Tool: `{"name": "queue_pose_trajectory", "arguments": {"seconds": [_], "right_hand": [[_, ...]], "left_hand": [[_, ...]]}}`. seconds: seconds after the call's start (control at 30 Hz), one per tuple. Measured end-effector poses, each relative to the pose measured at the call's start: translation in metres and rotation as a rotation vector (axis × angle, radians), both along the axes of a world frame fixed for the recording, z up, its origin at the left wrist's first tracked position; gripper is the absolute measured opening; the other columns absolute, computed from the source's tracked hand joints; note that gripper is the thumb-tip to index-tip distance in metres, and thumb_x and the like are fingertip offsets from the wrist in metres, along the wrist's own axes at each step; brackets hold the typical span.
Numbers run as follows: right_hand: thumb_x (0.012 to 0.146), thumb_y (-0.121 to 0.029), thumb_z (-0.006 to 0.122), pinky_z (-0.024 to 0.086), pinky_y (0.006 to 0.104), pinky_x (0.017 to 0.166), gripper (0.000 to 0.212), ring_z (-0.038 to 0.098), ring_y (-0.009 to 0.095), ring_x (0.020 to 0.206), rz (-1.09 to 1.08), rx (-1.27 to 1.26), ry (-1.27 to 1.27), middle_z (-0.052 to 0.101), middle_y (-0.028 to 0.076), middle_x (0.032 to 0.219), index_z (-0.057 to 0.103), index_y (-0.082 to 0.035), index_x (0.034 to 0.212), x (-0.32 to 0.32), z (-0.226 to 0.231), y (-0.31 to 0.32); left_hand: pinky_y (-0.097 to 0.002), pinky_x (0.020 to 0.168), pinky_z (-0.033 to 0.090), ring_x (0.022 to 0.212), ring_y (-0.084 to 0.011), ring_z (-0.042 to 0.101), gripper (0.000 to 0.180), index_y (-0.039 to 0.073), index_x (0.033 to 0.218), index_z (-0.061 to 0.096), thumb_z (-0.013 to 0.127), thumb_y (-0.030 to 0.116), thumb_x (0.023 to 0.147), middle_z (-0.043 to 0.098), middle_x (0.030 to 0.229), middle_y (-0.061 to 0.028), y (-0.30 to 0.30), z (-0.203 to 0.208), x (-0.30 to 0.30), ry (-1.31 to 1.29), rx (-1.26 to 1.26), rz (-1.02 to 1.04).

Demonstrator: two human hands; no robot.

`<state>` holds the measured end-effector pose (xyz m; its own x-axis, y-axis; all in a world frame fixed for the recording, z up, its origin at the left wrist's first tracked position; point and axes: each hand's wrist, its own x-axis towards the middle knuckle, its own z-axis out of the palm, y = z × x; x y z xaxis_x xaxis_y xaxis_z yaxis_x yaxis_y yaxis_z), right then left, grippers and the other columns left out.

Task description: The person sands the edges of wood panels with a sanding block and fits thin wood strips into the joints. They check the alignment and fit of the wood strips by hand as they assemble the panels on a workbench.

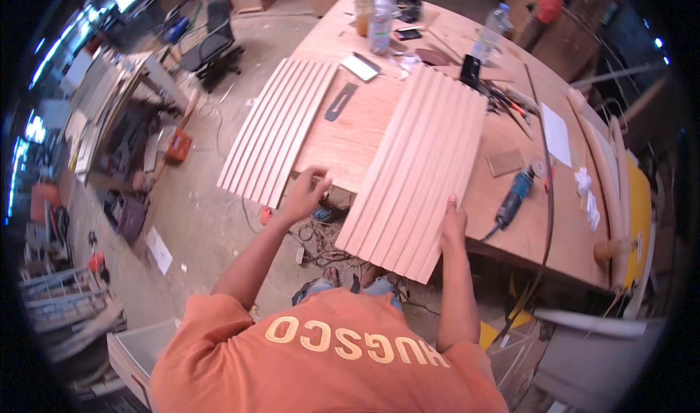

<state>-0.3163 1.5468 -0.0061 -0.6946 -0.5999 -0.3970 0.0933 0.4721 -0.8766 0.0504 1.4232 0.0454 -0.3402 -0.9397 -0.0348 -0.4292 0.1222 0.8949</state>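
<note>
A fluted wooden panel (415,172) lies slanted over the table, its near end jutting past the front edge. My right hand (453,223) grips this panel's right edge, thumb on top and the other fingers hidden below. To the left, a second, paler ribbed panel (278,132) also overhangs the table. Between the two, my left hand (309,191) hovers by the table's front edge with bent fingers apart and nothing in them. Beyond it, a flat dark slotted piece (340,102) rests on the bare wood.
A blue angle grinder (515,198) lies on the table (477,212) at the right, near a small wooden block (504,163) and a dark cable (543,223). Bottles (380,19) and a phone (361,66) occupy the far side. Tangled wires (321,239) lie on the floor below.
</note>
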Motion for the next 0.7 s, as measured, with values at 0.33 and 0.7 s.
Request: {"name": "queue_pose_trajectory", "arguments": {"seconds": [0.33, 0.7], "right_hand": [[0.100, -0.049, 0.058, 0.041, 0.0449, 0.108, 0.073, 0.055, 0.034, 0.124, 0.009, 0.207, 0.059, 0.057, 0.028, 0.135, 0.050, 0.018, 0.129, -0.002, -0.033, -0.011], [0.098, -0.041, 0.063, 0.044, 0.0454, 0.105, 0.071, 0.057, 0.043, 0.121, 0.118, 0.236, 0.457, 0.056, 0.035, 0.130, 0.044, 0.017, 0.133, -0.012, -0.044, -0.012]], "left_hand": [[-0.0422, 0.110, 0.043, 0.134, -0.0334, 0.048, 0.089, -0.003, 0.148, 0.033, 0.067, 0.056, 0.091, 0.040, 0.151, -0.0231, 0.037, -0.125, 0.168, 1.003, 0.585, 1.018], [-0.0477, 0.112, 0.043, 0.127, -0.0331, 0.056, 0.052, 0.000, 0.141, 0.046, 0.063, 0.025, 0.100, 0.056, 0.139, -0.0190, -0.038, -0.163, 0.179, 1.398, 0.447, 0.806]]}}
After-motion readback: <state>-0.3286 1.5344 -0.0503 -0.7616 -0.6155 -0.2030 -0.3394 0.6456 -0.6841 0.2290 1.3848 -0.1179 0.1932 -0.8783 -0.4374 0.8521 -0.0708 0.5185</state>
